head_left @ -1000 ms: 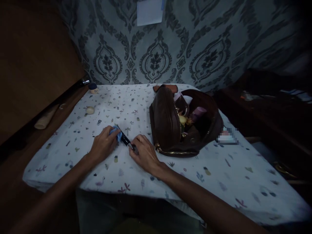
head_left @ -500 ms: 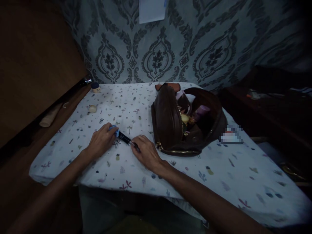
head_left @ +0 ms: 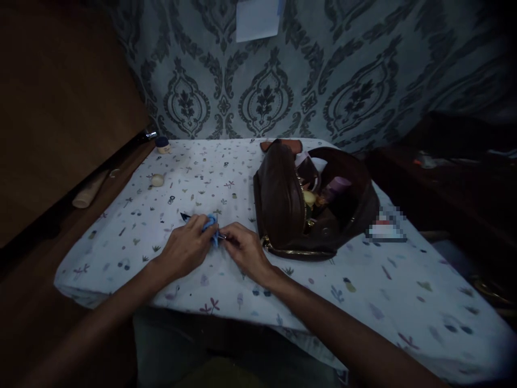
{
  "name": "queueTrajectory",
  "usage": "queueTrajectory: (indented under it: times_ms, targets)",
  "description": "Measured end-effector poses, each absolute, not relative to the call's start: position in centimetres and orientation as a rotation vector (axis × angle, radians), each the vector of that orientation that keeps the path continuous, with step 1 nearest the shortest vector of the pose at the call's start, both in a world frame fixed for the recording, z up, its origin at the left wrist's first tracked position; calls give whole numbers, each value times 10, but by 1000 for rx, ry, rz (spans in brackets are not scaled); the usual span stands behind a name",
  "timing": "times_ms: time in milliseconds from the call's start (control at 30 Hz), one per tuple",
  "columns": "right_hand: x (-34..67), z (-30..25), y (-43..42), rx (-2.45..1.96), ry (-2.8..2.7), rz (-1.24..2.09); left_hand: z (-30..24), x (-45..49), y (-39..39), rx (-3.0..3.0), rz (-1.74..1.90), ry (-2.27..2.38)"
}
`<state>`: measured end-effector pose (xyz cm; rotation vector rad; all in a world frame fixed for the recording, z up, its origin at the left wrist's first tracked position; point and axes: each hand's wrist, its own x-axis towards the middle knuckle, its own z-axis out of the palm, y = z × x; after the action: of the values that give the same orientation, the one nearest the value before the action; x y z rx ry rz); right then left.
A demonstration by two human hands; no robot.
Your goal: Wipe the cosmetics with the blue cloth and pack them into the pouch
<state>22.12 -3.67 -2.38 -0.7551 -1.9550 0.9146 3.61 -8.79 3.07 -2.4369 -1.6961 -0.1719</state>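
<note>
My left hand [head_left: 189, 242] is closed around a crumpled blue cloth [head_left: 210, 229], which is bunched about a slim black pen-like tube. The tube's dark pointed end [head_left: 184, 216] sticks out past the left knuckles. My right hand [head_left: 245, 253] pinches its silver end [head_left: 222, 236] between thumb and fingers. Most of the tube is hidden by the left hand and cloth, so I cannot tell its exact kind. Both hands are low over the patterned white cloth cover [head_left: 194, 183] of the table.
Right of my hands stands an open brown leather bag [head_left: 278, 188] holding several items. A brown case [head_left: 291, 145] lies behind it. Toward the back left are a small dark-lidded jar [head_left: 162, 144] and a pale round object [head_left: 157, 180]. A blurred-out item [head_left: 385, 226] lies right of the bag.
My left hand and the blue cloth have moved right along the tube, close to my right hand. The tube's dark end now shows left of my left hand. The view has shifted slightly.
</note>
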Motion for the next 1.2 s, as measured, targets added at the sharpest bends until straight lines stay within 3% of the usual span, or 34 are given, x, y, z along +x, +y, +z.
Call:
queueTrajectory:
  times_ms: [433,567,667,967,1200]
  targets:
    - [215,-22,-37,-805,-1813,1125,18,-4,-97,-2194,-245,-2041]
    - [215,-23,-36,-799,-1839,1126,19,14,-97,-2362,-507,-1761]
    - [217,-22,-37,-740,-1850,1057,24,30,-93,-2475,-433,-1635]
    - [220,-17,-36,-678,-1760,1021,41,-5,-81,-2659,-240,-1966]
    - [217,-18,-31,-698,-1515,1267,38,-26,-75,-2890,-428,-2038]
